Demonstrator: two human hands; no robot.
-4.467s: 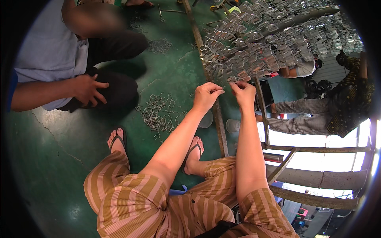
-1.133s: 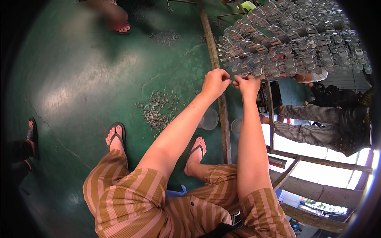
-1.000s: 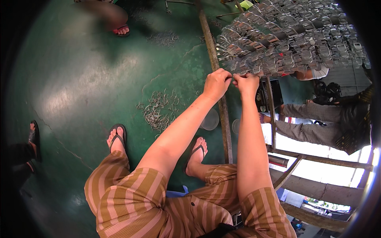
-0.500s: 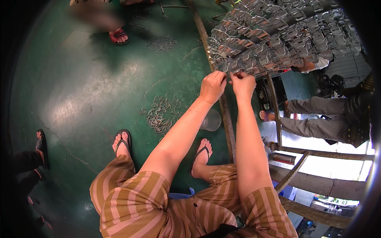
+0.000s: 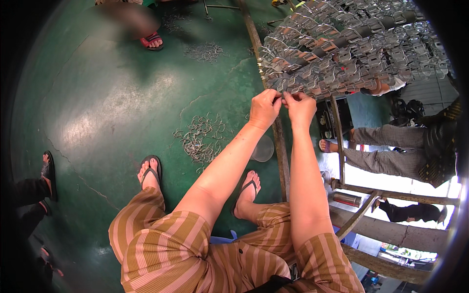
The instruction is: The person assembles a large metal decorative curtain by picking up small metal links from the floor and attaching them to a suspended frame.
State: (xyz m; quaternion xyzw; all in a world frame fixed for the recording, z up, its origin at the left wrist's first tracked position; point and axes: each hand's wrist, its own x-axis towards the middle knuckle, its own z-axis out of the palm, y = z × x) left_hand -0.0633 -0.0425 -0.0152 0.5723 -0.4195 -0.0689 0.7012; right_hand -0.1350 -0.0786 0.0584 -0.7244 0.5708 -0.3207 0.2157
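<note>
Both my arms reach forward to the near edge of a rack crowded with hanging shiny metal clips (image 5: pixel 351 53). My left hand (image 5: pixel 264 108) is closed in a pinch, thumb against fingertips, just below the lowest clips. Close beside it, my right hand (image 5: pixel 300 108) pinches too, its fingertips nearly meeting those of the left. What lies between the fingers is too small to make out. On the green floor left of my forearm is a loose pile of bent metal hooks (image 5: pixel 200 139).
A rusty metal frame (image 5: pixel 281 156) runs beneath the rack, with crossbars (image 5: pixel 391 193) at the right. A translucent round container (image 5: pixel 263 148) stands by its post. More hooks (image 5: pixel 204 52) lie farther off. Other people's legs show at the right (image 5: pixel 386 146) and left edges.
My hands stay pinched together at the rack's near edge, with only a slight shift. The whole view has moved a little. A person's dark-clothed leg has appeared beyond the frame at right.
</note>
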